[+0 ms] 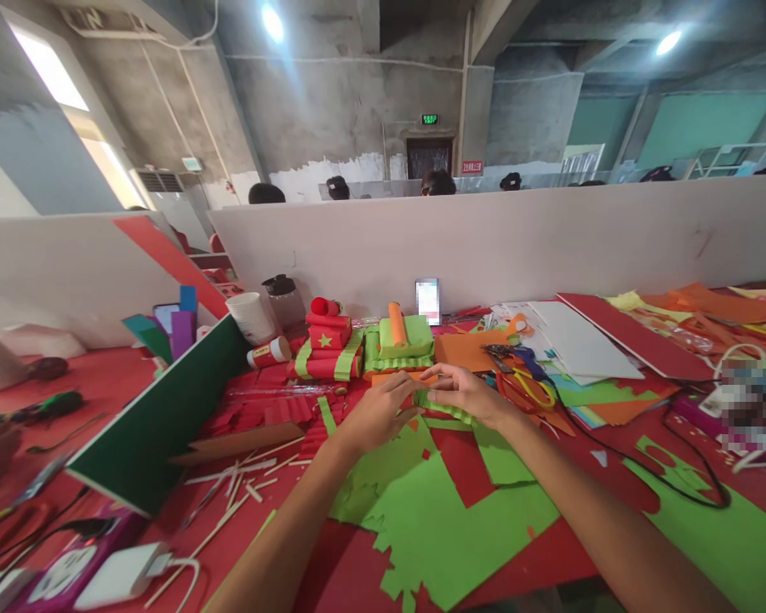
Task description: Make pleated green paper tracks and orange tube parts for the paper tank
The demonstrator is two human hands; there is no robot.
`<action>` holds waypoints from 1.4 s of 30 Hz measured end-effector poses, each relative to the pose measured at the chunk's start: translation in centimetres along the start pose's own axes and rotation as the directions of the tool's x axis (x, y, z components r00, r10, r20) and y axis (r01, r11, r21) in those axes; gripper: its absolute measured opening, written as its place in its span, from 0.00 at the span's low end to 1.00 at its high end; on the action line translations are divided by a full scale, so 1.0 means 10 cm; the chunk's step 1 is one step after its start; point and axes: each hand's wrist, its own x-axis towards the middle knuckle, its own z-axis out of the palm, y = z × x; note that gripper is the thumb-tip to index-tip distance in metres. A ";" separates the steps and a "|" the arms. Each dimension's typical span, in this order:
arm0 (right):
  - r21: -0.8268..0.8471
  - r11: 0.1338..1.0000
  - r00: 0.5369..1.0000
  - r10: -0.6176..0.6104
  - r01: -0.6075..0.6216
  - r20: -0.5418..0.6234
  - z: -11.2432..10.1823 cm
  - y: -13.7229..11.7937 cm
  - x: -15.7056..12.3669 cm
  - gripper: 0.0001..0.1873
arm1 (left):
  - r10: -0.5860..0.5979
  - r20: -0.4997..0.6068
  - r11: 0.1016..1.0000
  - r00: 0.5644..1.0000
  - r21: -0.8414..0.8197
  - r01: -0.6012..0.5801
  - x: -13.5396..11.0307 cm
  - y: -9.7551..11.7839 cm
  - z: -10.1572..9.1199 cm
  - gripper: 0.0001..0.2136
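In the middle of the table, my left hand (388,409) and my right hand (471,394) come together over a ridged green foam strip (445,407). The fingers of both are bent onto the strip, and their tips partly hide it. Just behind my hands stands a green foam tank model (406,337) with an orange roll (397,323) on top as its barrel. To its left sits a red model (328,336) with green bands and a yellow star. Cut green foam sheets (440,528) lie under and in front of my hands.
A dark green board (166,426) leans at the left, near thin wooden sticks (230,502) and a purple power strip (77,566). Scissors with yellow handles (536,390) lie to the right, beside white boards (584,340). A pale partition (370,247) runs behind, with a phone (427,298) against it.
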 end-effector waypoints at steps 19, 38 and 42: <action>-0.048 0.998 0.999 -0.047 0.047 0.000 0.01 0.01 0.02 0.21 | 0.013 -0.019 0.999 1.000 -0.045 -0.014 0.02 0.01 0.03 0.17; -0.061 0.984 0.979 -0.172 0.166 -0.106 0.00 0.08 0.08 0.20 | -0.056 -0.029 0.932 0.998 -0.360 0.042 0.04 0.04 -0.03 0.18; -0.027 0.981 0.974 -0.194 0.192 -0.116 -0.01 0.06 0.09 0.20 | -0.208 -0.036 0.818 0.978 -0.555 0.153 0.07 0.01 0.00 0.16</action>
